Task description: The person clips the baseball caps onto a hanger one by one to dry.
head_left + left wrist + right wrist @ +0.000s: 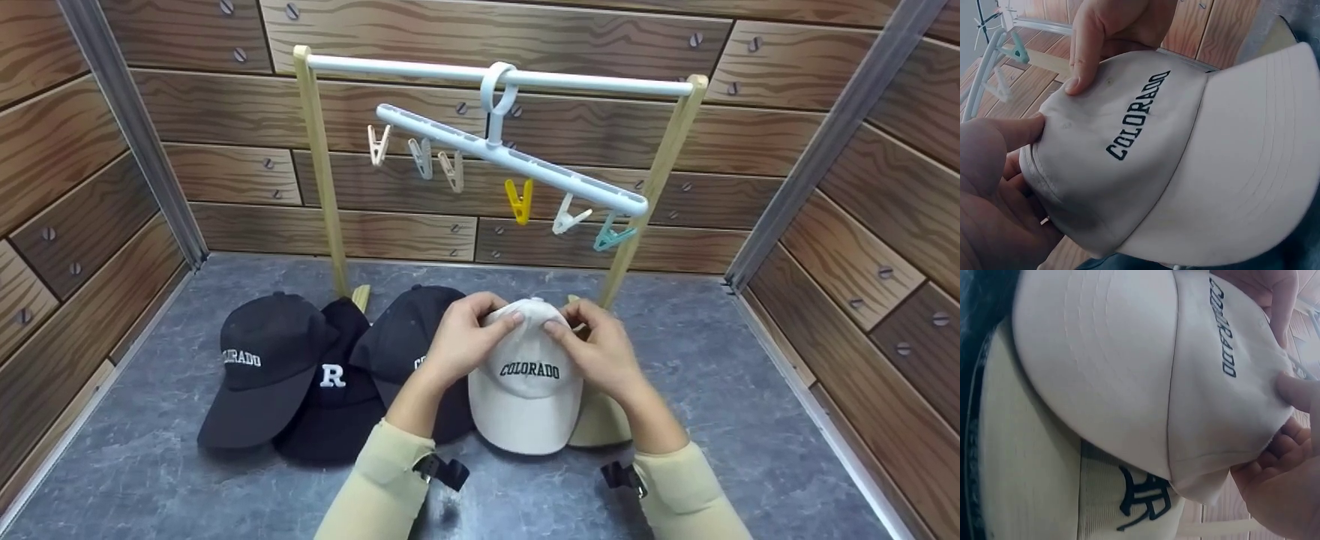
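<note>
Both hands hold a cream baseball cap (525,405) lettered COLORADO, brim toward the person. My left hand (466,341) grips the crown's left side, thumb on the front near the top and fingers behind. On the other side my right hand (600,346) grips it the same way, as the right wrist view shows with the curled fingers under the cap's edge. A khaki cap (606,420) with dark letters (1143,495) lies partly hidden beneath and to the right. Close by my left hand sits a black cap (397,330), its lettering partly covered by that hand.
Two more black caps stand at the left, one lettered COLORADO (270,345) and one with an R (341,409). Behind the caps rises a rack with a white bar (405,67). From it hangs a tilted white hanger (450,139) with several clips, including a yellow clip (519,201).
</note>
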Tool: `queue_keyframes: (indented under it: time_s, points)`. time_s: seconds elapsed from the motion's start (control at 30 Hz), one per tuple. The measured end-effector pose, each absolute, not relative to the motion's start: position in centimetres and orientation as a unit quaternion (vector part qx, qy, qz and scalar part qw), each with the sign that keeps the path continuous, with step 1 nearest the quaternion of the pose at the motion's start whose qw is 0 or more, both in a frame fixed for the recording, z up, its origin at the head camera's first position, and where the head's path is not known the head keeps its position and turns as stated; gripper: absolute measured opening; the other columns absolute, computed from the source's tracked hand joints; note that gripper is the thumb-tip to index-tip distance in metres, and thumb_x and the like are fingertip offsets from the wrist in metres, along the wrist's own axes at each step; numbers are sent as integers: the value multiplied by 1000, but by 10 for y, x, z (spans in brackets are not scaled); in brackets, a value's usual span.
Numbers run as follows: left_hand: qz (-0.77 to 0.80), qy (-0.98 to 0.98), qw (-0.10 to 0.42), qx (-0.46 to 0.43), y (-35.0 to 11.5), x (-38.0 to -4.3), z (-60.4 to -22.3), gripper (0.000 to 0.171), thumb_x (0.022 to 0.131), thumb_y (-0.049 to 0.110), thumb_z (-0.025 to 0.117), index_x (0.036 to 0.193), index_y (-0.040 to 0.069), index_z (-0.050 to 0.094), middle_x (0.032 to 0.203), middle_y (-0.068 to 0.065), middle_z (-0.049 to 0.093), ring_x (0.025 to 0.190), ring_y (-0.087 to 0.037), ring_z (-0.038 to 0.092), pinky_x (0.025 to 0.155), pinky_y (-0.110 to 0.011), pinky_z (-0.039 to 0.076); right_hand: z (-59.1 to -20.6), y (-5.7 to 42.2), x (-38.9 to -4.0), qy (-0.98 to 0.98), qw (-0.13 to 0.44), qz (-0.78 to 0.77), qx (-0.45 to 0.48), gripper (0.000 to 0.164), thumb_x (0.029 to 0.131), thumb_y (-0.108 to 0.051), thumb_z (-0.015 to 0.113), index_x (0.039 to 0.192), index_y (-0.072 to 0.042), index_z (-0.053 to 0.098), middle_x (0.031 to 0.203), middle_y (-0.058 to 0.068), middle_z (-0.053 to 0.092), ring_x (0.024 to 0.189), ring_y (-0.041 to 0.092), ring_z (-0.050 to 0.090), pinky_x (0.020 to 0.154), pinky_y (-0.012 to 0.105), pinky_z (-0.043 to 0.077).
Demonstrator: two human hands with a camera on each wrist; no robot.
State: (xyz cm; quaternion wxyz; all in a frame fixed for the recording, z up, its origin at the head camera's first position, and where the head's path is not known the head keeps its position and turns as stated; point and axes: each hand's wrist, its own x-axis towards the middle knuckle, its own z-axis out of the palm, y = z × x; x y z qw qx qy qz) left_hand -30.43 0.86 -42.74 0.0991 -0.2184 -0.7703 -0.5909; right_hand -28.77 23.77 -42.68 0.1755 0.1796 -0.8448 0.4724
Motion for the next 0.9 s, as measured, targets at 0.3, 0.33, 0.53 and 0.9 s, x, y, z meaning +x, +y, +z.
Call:
queue_keyframes:
  time_s: [0.3,0.33,0.53,0.9]
  points:
    - [-598,-764,111,-214,6,-302,-423,17,94,31,75,95,14,75,89,4,71,78,-13,64,68,-31,54,-425,229,-293,-834,203,479,183,18,93,-26,77,93,-11,67,82,3,67,66,23,61,59,28,49]
    - [-599,-763,113,-214,6,-302,-422,18,95,31,75,96,14,75,90,4,72,79,-13,65,68,-31,54,-425,228,-293,-834,206,478,183,18,93,-26,77,94,-11,67,82,2,67,66,22,60,59,28,49]
    - [-605,-756,135,-212,8,-302,-418,19,94,32,76,98,13,76,94,3,73,81,-13,66,71,-31,55,-421,224,-296,-828,222,480,187,18,93,-24,78,94,-11,66,81,1,66,65,20,60,58,28,49]
    - [-623,-731,191,-199,12,-304,-413,19,94,31,76,97,12,77,92,1,74,81,-14,68,71,-32,56,-412,215,-302,-820,233,490,183,17,93,-24,77,96,-12,66,83,1,65,66,20,60,58,30,50]
